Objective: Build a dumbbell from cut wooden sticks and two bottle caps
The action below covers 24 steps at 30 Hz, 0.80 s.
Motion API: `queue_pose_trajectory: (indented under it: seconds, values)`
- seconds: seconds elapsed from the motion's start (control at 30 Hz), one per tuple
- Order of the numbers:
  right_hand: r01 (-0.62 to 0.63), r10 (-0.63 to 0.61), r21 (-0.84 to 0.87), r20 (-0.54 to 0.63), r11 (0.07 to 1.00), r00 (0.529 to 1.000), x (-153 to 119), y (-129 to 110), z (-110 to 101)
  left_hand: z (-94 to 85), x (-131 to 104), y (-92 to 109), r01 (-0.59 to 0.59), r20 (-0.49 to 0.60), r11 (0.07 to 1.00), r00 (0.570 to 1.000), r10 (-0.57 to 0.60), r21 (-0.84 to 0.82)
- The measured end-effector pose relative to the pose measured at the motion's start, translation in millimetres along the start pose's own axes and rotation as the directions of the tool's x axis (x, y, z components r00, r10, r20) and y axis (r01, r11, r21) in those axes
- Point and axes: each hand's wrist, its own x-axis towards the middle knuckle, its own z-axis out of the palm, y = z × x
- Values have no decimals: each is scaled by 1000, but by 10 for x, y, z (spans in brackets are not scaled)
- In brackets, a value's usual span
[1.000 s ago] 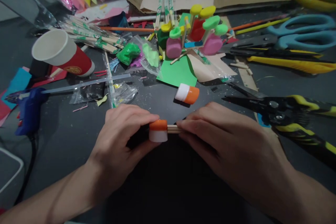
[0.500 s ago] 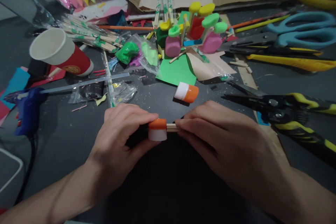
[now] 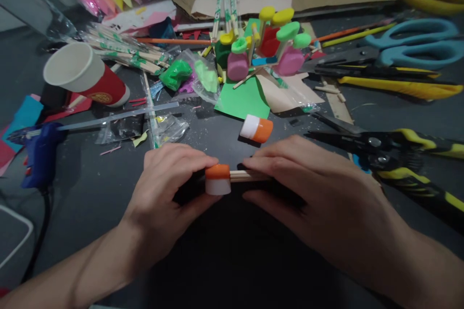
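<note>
Between the thumb and fingers of my left hand (image 3: 165,193) is a short orange-and-white cylinder (image 3: 218,179), apparently modelling clay. A few thin wooden sticks (image 3: 248,175) run out of its right side, side by side and level. My right hand (image 3: 308,193) hovers around their far end with thumb and index finger apart; whether a finger still touches the sticks is hard to tell. A second orange-and-white cylinder (image 3: 256,128) lies on its side on the dark table beyond my hands.
Glue gun (image 3: 42,154) and paper cup (image 3: 87,75) lie left. Green paper (image 3: 242,96), clay packets (image 3: 177,75) and small clay-and-stick models (image 3: 268,41) fill the back. Yellow-black pliers (image 3: 384,149), a yellow cutter (image 3: 402,88) and blue-handled scissors (image 3: 416,43) sit right.
My right thumb and index finger have parted and slid rightward, so a longer stretch of the sticks shows. My left hand keeps its grip, almost unmoved.
</note>
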Motion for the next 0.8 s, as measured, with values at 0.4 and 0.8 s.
queue_pose_trajectory:
  seconds: [0.4,0.8]
  values:
    - [-56,62,-89,58,994,996,-80,87,-64,10,16,-33,11,5,999,1000,-11,30]
    - [-58,61,-65,46,996,997,-50,64,-35,5,13,-36,4,16,999,1000,-5,39]
